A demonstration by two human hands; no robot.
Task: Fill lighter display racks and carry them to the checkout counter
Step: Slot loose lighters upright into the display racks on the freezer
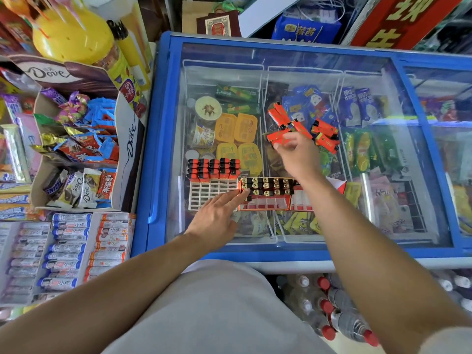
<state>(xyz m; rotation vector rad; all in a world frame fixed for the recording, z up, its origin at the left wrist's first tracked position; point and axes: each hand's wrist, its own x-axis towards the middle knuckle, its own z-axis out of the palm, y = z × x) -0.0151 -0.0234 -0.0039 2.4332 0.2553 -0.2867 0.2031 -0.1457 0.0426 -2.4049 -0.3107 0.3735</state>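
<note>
Two lighter racks lie on the glass lid of a blue freezer point(163, 139). The white rack point(204, 194) at left holds several red lighters with black caps point(213, 168) in its far rows; its near slots are bare. To its right the red rack point(265, 201) holds several lighters with gold-and-black tops point(268, 186) in its far rows. My left hand point(217, 218) rests flat, fingertips touching the red rack's left end. My right hand point(297, 152) is farther back, fingers closed on a red lighter point(278, 137) from a loose pile of red lighters point(324, 135).
Ice cream packs fill the freezer baskets under the glass. Left of the freezer stand Dove chocolate boxes point(76, 139) and trays of candy tubes point(69, 249). A yellow lollipop tub point(74, 34) rises at the back left. Bottles with red caps point(332, 310) stand on the floor.
</note>
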